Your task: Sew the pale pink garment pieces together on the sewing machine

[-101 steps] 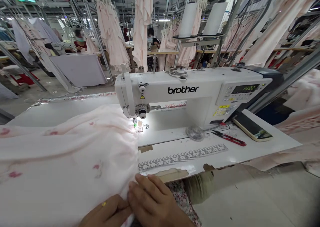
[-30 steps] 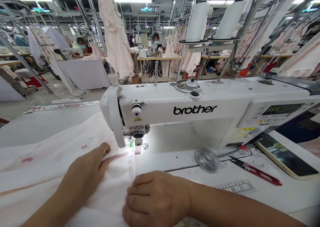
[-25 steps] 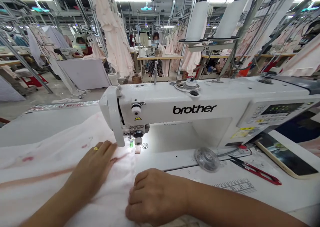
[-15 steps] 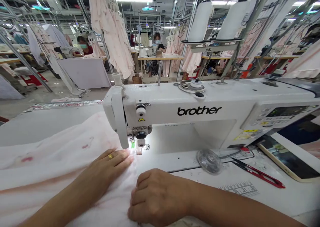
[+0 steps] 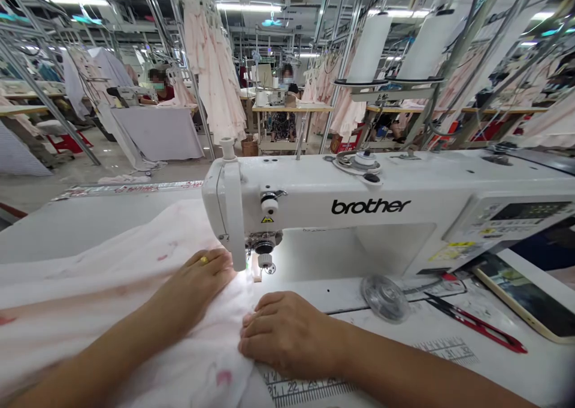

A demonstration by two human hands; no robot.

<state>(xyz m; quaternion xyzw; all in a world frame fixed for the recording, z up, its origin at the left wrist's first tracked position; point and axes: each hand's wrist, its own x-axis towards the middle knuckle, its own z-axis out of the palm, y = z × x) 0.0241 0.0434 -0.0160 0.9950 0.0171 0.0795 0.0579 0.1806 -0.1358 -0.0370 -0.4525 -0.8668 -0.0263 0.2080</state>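
the left hand (image 5: pixel 197 282) lay flat and open on the pink fabric (image 5: pixel 112 300) beside the presser foot (image 5: pixel 257 271); the right hand (image 5: pixel 287 333), fingers curled, pressed the fabric's edge to the bench (image 5: pixel 404 348).

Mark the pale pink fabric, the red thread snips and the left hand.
pale pink fabric (image 5: pixel 126 270), head view, on the flat spread left of the needle.
red thread snips (image 5: pixel 489 334), head view, on the red handle midway along.
left hand (image 5: pixel 197 282), head view, on the back of the hand.
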